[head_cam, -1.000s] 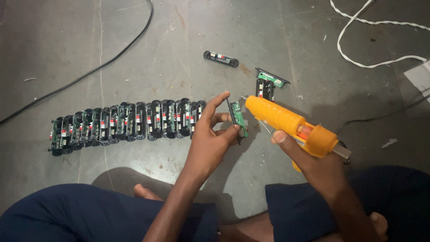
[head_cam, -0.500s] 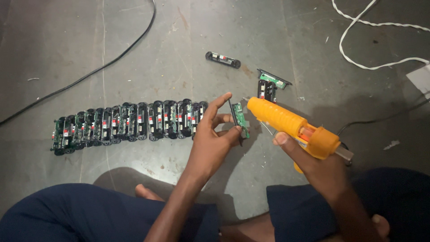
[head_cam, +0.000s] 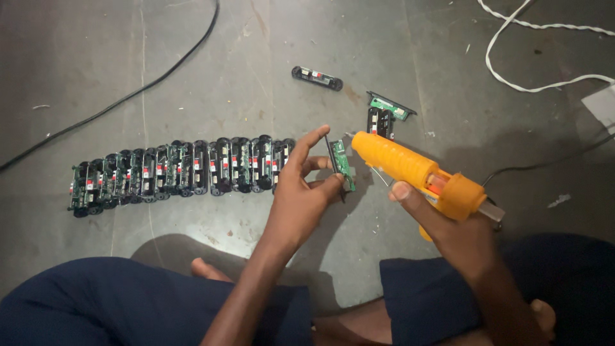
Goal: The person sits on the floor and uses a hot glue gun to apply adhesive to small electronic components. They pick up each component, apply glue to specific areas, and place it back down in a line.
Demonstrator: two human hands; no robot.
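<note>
One small green circuit board is pinched upright by its edges in the left hand, just in front of the nozzle of the one orange glue gun, which the right hand grips closed around the handle. The board looks light, thin, stiff and likely fragile, so its bare edges seem the safest hold. On the grey floor lies one row of roughly fifteen finished black-and-green units; I cannot count them exactly. Three loose pieces lie beyond: a black strip, a green board and a black holder.
</note>
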